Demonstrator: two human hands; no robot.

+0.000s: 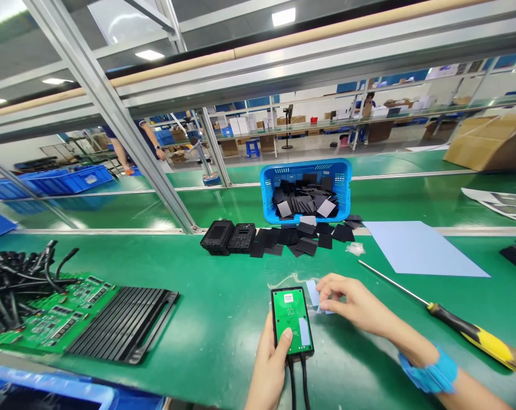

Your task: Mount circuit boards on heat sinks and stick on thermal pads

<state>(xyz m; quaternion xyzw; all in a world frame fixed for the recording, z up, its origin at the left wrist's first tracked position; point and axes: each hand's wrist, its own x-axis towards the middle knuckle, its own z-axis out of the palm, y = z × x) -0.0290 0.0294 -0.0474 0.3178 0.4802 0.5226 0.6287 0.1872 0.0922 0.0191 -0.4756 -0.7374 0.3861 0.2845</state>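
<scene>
A: What is the left hand (271,360) doing?

B: It's closed around a black-framed device (290,320), the thumb laid flat across the green circuit board (292,310) that faces up. The forearm comes in from the bottom edge, and the hand tilts the device only slightly.

A: And the right hand (349,299)?

B: It's nearly shut, thumb and fingertips in a pinch at the edge of a pale blue strip (312,292), just beside the device. The wrist is low, the forearm slants in from the lower right, and a bright blue band (430,371) wraps it, crinkled and soft-looking.

A: Anything on the board?

B: A white label (288,298) near the top and a smooth, pale blue rectangle (304,331) lower down, right of the thumb. Two black cables (298,380) run from the bottom end.

A: What lies about?

B: A screwdriver (449,324) with a shiny shaft and a yellow-and-black handle, to the right. Beyond it, a flat, pale blue sheet (424,249). Farther back, thin black plates (306,246) spread before a blue plastic basket (264,193) holding more. Over left, a ribbed black panel (119,324) rests by green boards (61,319).
</scene>
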